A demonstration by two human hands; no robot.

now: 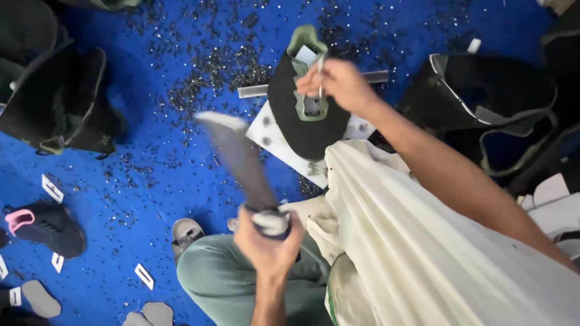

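A person sits on a blue floor (169, 151) strewn with dark punched scraps, one knee in green trousers (223, 278) drawn up and a cream cloth (423, 241) draped over the lap. The right hand (339, 81) is closed in a pinch around a thin metal punch (319, 75), held upright with its tip pressed onto the green-trimmed tongue of a black shoe upper (302, 115). That upper lies flat on a white board (275, 142) in the middle of the floor, just ahead of the knee, which gives the punch a firm backing. The left hand (267, 241) is wrapped tight around the handle of a long flat striking tool (238, 160), raised near the lap and blurred by motion, its broad end angled toward the punch. A metal bar (257, 90) lies beside the board, partly under the upper. More black uppers (60, 102) are heaped at the floor's left edge and another pile (489, 102) at the right edge, within arm's reach on either side. A black piece with pink trim (42, 226) and small white tags (144, 275) lie toward the near left corner
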